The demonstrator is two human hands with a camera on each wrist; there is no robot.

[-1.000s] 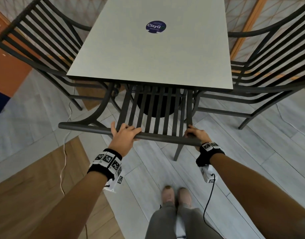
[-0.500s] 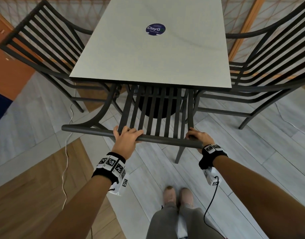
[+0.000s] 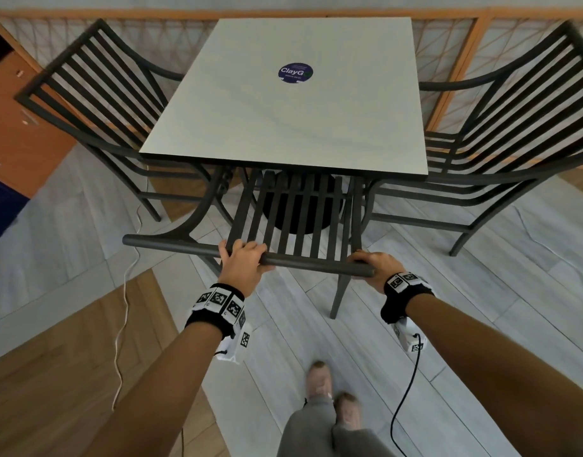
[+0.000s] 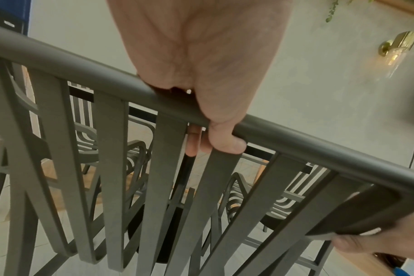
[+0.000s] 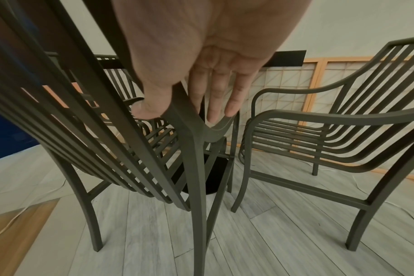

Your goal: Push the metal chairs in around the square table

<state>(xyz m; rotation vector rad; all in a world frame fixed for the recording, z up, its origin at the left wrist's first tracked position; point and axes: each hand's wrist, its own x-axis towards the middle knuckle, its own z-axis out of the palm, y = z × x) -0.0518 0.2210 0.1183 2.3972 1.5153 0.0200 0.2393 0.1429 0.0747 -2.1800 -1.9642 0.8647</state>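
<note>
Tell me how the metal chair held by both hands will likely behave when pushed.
The chair is probably stiff: its frame and slats are metal bars. It may be rather heavy, as the left hand and right hand both hold its back. Its legs could scrape the floor.

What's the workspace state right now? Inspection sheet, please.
Surface: square table, only a round blue sticker on top.
Job's things: near chair, seat partly under the table; left chair, right chair at its sides.
Clutter: nothing seen.
Grippers: left hand grips near chair's top rail, fingers over it; right hand grips the rail's right end.
Cables: white cable on plank floor, left; black cable off right wrist.
Surroundings: lattice screen behind; orange cabinet left.
</note>
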